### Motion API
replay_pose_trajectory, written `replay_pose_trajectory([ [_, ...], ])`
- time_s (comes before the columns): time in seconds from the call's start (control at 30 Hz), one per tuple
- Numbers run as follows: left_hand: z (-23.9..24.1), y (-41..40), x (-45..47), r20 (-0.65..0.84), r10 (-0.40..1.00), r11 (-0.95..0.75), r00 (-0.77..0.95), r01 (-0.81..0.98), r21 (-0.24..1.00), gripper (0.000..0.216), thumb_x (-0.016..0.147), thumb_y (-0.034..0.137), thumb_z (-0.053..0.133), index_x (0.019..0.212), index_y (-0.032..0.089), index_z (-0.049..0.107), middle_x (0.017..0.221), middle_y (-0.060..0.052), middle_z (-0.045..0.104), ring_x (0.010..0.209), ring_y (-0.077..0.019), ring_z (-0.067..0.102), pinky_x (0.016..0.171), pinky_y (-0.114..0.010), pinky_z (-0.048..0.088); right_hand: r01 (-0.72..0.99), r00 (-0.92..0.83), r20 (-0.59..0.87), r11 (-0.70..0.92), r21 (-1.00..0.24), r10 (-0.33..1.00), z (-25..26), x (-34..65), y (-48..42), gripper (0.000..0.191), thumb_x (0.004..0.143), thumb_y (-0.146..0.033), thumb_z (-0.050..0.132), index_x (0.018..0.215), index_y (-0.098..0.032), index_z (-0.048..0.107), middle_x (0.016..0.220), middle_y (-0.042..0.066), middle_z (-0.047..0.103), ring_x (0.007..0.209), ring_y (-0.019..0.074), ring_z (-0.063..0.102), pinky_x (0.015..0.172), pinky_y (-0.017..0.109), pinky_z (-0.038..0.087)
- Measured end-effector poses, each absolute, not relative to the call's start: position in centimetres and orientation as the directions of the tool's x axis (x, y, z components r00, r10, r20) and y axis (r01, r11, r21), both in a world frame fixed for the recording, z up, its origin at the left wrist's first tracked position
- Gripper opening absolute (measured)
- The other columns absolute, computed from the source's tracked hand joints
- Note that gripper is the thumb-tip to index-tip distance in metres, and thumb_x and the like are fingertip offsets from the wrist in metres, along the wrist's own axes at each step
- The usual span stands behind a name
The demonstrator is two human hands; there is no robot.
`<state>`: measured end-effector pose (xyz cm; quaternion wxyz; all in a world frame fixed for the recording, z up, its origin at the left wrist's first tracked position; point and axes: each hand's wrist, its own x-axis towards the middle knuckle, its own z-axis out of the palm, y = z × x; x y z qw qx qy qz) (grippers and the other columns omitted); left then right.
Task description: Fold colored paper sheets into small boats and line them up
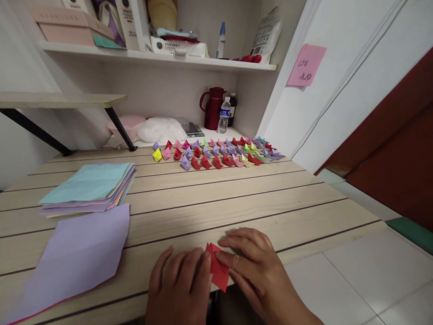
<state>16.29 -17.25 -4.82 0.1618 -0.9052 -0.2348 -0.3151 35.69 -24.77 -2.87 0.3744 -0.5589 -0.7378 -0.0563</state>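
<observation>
A small piece of folded red paper (219, 274) is held between my two hands at the table's front edge. My left hand (182, 275) grips its left side, the index finger and thumb side against the paper. From the right, my right hand (252, 264) pinches it, with the index fingertip pressing on its upper face and the thumb lower down. The paper has a pointed upper tip and a pointed lower corner. Part of it is hidden behind the fingers.
Rows of folded paper boats (218, 153) in several colours stand at the table's back. At left lie a stack of coloured paper (88, 183) and a purple sheet (84, 253). Behind are a red jug (214, 108), a water bottle (224, 116) and a white plastic bag (161, 130).
</observation>
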Motion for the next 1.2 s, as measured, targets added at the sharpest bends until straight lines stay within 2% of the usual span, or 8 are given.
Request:
replay_pose_trajectory([
  [0.13, -4.3, -17.4, 16.8, 0.621, 0.414, -0.839, 0.665, 0.543, -0.022, 0.036, 0.088, 0.010, 0.047, 0.114, 0.025, 0.067, 0.109, 0.002, 0.075, 0.095, -0.0178, 0.064, 0.108, -0.041, 0.026, 0.873, -0.044, 0.620, 0.332, -0.357, 0.783, -2.8, 35.4, -24.4, 0.027, 0.092, -0.014, 0.062, 0.114, -0.028, 0.068, 0.111, 0.003, 0.070, 0.105, 0.0244, 0.058, 0.090, 0.045, 0.044],
  [0.33, -3.9, -16.3, 15.7, 0.557, 0.363, -0.885, 0.747, 0.463, -0.044, 0.034, 0.086, 0.017, 0.057, 0.117, 0.030, 0.064, 0.116, 0.009, 0.074, 0.099, -0.0146, 0.065, 0.110, -0.037, 0.023, 0.793, -0.011, 0.544, 0.339, -0.506, 0.839, -2.5, 35.5, -24.6, 0.011, 0.091, -0.014, 0.064, 0.096, -0.024, 0.066, 0.106, 0.000, 0.071, 0.100, 0.0210, 0.060, 0.088, 0.039, 0.043],
  [0.57, -4.1, -16.5, 15.9, 0.605, 0.391, -0.869, 0.693, 0.495, -0.006, 0.025, 0.086, 0.020, 0.059, 0.108, 0.030, 0.066, 0.115, 0.006, 0.074, 0.099, -0.0173, 0.067, 0.098, -0.039, 0.033, 0.797, -0.033, 0.559, 0.359, -0.486, 0.829, -2.2, 35.5, -24.6, 0.018, 0.090, -0.012, 0.065, 0.099, -0.027, 0.067, 0.105, -0.001, 0.071, 0.099, 0.0206, 0.060, 0.085, 0.037, 0.042],
  [0.7, -3.7, -16.6, 15.8, 0.571, 0.410, -0.866, 0.711, 0.501, -0.002, 0.022, 0.086, 0.021, 0.060, 0.104, 0.033, 0.065, 0.115, 0.007, 0.074, 0.099, -0.0192, 0.066, 0.095, -0.041, 0.034, 0.774, 0.019, 0.503, 0.306, -0.555, 0.864, -1.9, 35.3, -24.6, 0.013, 0.088, -0.012, 0.067, 0.091, -0.025, 0.064, 0.102, -0.002, 0.071, 0.097, 0.0200, 0.061, 0.086, 0.037, 0.041],
  [0.87, -3.9, -17.3, 16.5, 0.557, 0.578, -0.790, 0.596, 0.578, 0.202, 0.021, 0.089, 0.019, 0.053, 0.096, 0.035, 0.065, 0.118, 0.005, 0.072, 0.105, -0.0208, 0.063, 0.098, -0.044, 0.033, 0.772, 0.068, 0.488, 0.264, -0.578, 0.870, -2.1, 35.1, -24.5, 0.012, 0.089, -0.013, 0.067, 0.089, -0.025, 0.062, 0.104, -0.002, 0.070, 0.098, 0.0203, 0.061, 0.086, 0.037, 0.039],
  [0.97, -4.2, -17.6, 16.8, 0.558, 0.647, -0.737, 0.520, 0.616, 0.280, 0.021, 0.089, 0.020, 0.051, 0.100, 0.034, 0.063, 0.115, 0.002, 0.071, 0.105, -0.0222, 0.063, 0.099, -0.046, 0.033, 0.776, 0.076, 0.513, 0.273, -0.569, 0.855, -2.3, 35.0, -24.4, 0.011, 0.089, -0.015, 0.067, 0.089, -0.025, 0.063, 0.103, -0.002, 0.070, 0.097, 0.0206, 0.061, 0.086, 0.037, 0.038],
  [1.1, -4.4, -17.4, 16.5, 0.585, 0.598, -0.757, 0.548, 0.626, 0.187, 0.029, 0.089, 0.028, 0.055, 0.118, 0.027, 0.054, 0.103, 0.000, 0.075, 0.093, -0.0217, 0.067, 0.099, -0.044, 0.033, 0.778, 0.075, 0.520, 0.277, -0.564, 0.851, -2.4, 34.9, -24.3, 0.013, 0.089, -0.014, 0.067, 0.090, -0.026, 0.063, 0.103, -0.002, 0.070, 0.096, 0.0200, 0.061, 0.087, 0.037, 0.038],
  [1.2, -4.5, -17.4, 16.2, 0.620, 0.574, -0.729, 0.534, 0.678, 0.092, 0.037, 0.089, 0.033, 0.056, 0.124, 0.021, 0.052, 0.109, -0.006, 0.075, 0.095, -0.0252, 0.067, 0.099, -0.046, 0.033, 0.778, 0.076, 0.514, 0.272, -0.567, 0.854, -2.3, 34.9, -24.3, 0.014, 0.088, -0.013, 0.067, 0.091, -0.026, 0.063, 0.104, -0.003, 0.070, 0.097, 0.0197, 0.061, 0.087, 0.037, 0.038],
])
